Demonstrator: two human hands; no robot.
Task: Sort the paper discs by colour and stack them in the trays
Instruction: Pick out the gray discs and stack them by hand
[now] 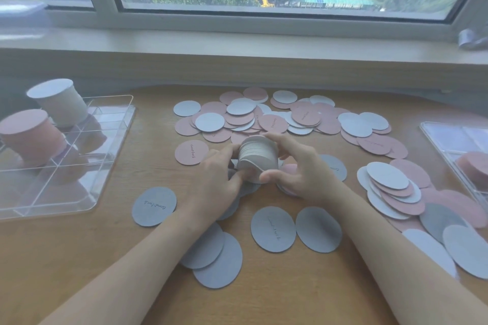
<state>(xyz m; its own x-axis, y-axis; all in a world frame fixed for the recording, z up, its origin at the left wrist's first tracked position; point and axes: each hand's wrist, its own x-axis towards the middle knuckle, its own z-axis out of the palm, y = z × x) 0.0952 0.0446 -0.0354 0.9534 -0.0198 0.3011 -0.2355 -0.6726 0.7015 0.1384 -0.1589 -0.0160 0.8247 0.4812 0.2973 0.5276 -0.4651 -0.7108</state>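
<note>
both hands (pixel 264 169) grip grey disc stack (pixel 257 158)

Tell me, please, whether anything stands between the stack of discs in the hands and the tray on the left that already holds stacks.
Nothing visible does: between the held stack and the left tray lie only bare wood and one flat pink disc.

**Hands, both, at centre**

Left hand (pixel 219 174): bare forearm enters from bottom left; fingers curled round one side of the stack (pixel 257 157). Right hand (pixel 298 169): forearm enters from bottom right; thumb low at front, index finger arched over top, other fingers probably curled behind, partly hidden.
</note>
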